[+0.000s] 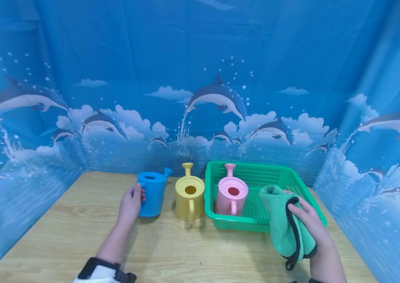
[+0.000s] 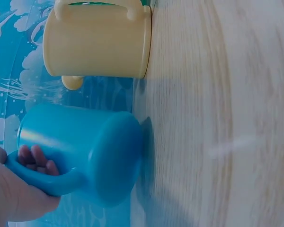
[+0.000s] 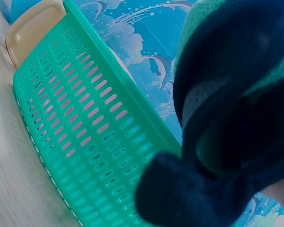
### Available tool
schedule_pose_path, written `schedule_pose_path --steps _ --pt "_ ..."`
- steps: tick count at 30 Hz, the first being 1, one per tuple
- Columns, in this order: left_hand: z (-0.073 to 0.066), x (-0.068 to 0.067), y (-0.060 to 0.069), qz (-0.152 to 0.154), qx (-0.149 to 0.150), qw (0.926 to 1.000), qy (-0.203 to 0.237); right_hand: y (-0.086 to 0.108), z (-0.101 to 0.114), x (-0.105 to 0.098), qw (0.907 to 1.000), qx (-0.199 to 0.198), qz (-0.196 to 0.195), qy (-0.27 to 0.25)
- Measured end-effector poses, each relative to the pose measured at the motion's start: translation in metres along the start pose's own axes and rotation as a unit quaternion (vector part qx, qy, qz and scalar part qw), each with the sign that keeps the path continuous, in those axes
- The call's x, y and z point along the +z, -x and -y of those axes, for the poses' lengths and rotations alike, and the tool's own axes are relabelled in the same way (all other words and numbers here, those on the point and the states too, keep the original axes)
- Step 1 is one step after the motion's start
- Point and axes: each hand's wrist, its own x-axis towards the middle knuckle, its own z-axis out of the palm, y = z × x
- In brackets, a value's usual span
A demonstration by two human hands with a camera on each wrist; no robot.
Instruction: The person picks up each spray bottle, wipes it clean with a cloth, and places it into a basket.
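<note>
Curling through the handle [image 2: 52, 184] of the blue watering can [image 1: 153, 198], the fingers of the left hand [image 1: 130, 204] have it gripped, and the can sits left of the green basket [image 1: 235, 225]. The right hand [image 1: 307, 220] pinches a folded green cloth [image 1: 279, 228] between thumb and fingers, in front of the basket's near right corner; I can't tell whether cloth and rim touch. From the head feed alone I'd miss the can's underside, but my left-wrist view shows it, with the fingertips inside the loop and a shadow on the wooden table [image 1: 200, 257]; whether the base touches down, I can't say. My right-wrist view is half filled by the cloth's dark inside and black edging [image 3: 199, 142], hiding most of that hand, yet it gives me the basket's slotted side, with pink showing through. The blue can looks smooth and plain, with a hole in its top and a short spout with a flared end. Just left of the basket, between it and the blue can, a yellow watering can [image 1: 182, 206] stands upright; a pink one [image 1: 222, 200] stands inside the basket's left part.
</note>
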Motion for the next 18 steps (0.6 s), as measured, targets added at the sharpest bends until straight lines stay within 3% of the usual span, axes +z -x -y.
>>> schedule_pose_path --steps 4,7,13,18 --pt "0.002 0.0 0.003 -0.044 0.0 0.9988 0.021 -0.001 0.0 0.0 0.9999 -0.008 0.008 0.004" --pt "0.002 -0.002 0.007 -0.081 -0.004 0.9947 0.063 -0.001 0.001 0.0 0.9998 -0.016 0.012 0.004" --pt "-0.013 -0.008 0.019 -0.143 -0.004 0.9767 0.161 -0.001 0.001 0.001 0.9998 -0.014 0.007 0.011" --pt "-0.025 -0.01 0.027 -0.15 -0.008 0.9638 0.22 -0.001 0.002 0.003 0.9999 -0.007 0.003 -0.009"
